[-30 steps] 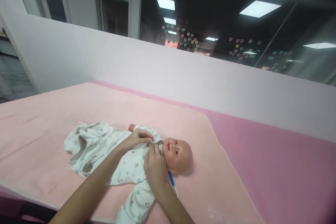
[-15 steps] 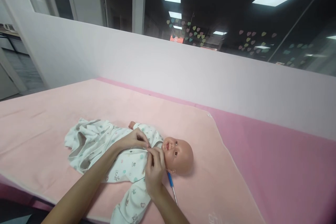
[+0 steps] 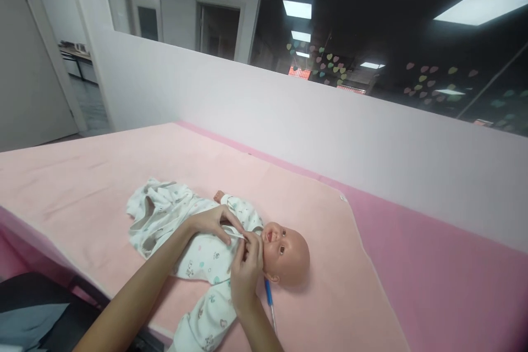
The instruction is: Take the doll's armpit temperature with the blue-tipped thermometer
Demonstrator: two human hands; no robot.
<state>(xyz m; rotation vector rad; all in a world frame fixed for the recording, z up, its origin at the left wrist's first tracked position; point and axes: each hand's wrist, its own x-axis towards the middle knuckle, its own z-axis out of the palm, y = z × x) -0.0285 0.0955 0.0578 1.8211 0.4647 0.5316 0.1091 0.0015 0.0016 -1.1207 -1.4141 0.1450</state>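
A baby doll (image 3: 286, 250) lies on its back, head to the right, in a white long-sleeved baby garment (image 3: 202, 256) with small coloured prints. Both my hands are at the garment's front opening, just below the doll's chin. My right hand (image 3: 246, 272) pinches the edge of the cloth near the neck. My left hand (image 3: 214, 223) rests on the chest, its thumb apart from the fingers and a white strip of cloth showing in the gap. Its fingertips reach my right fingertips. The exact fastening there is hidden by my fingers.
A thin tool with a blue handle (image 3: 269, 292) lies beside the doll's head. Everything rests on a pale pink mat (image 3: 330, 302) over a darker pink surface (image 3: 433, 264). A white wall (image 3: 330, 126) with a window above it stands behind. A dark chair (image 3: 37, 297) is at lower left.
My view has swung left, so the scene shifts right. My left thumb has moved away from its fingers, where they were pinched together. My right hand stays at the collar.
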